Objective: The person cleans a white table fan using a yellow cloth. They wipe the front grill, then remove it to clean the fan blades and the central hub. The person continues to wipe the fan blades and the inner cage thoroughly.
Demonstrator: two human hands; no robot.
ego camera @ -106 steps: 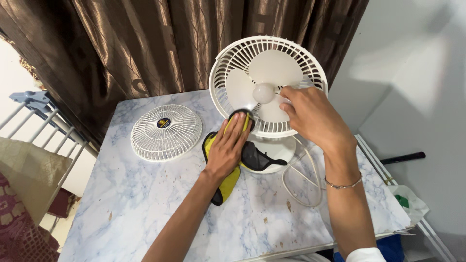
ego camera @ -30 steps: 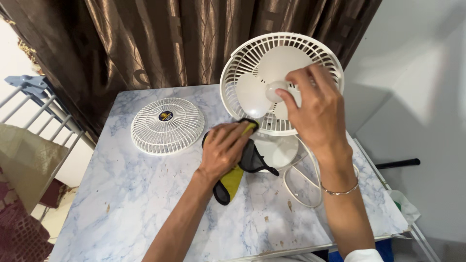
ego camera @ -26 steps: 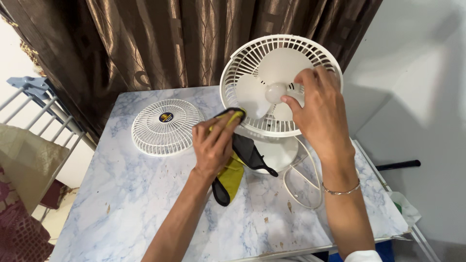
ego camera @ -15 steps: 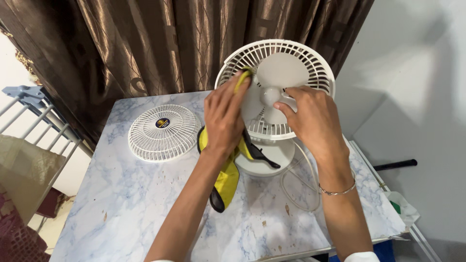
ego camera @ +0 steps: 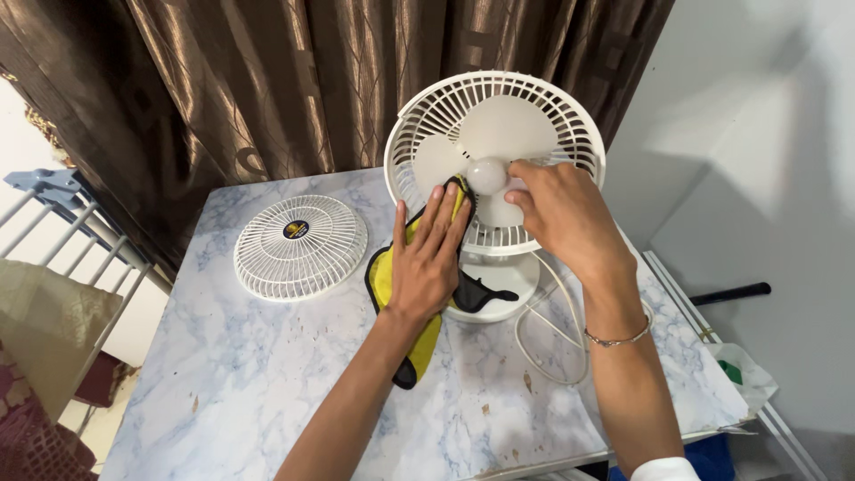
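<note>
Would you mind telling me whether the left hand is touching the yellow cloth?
Touching. The head view shows the left hand lying flat on the yellow cloth, pressing it against the lower part of the white fan.

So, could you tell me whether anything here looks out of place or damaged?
The white table fan has no front guard; the round white grille lies flat beside it. Brown chips mark the marble-patterned tabletop, especially near its front edge.

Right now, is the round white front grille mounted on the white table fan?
No. The round white front grille lies flat on the marble-patterned table, left of the white table fan, whose blades are exposed.
</note>
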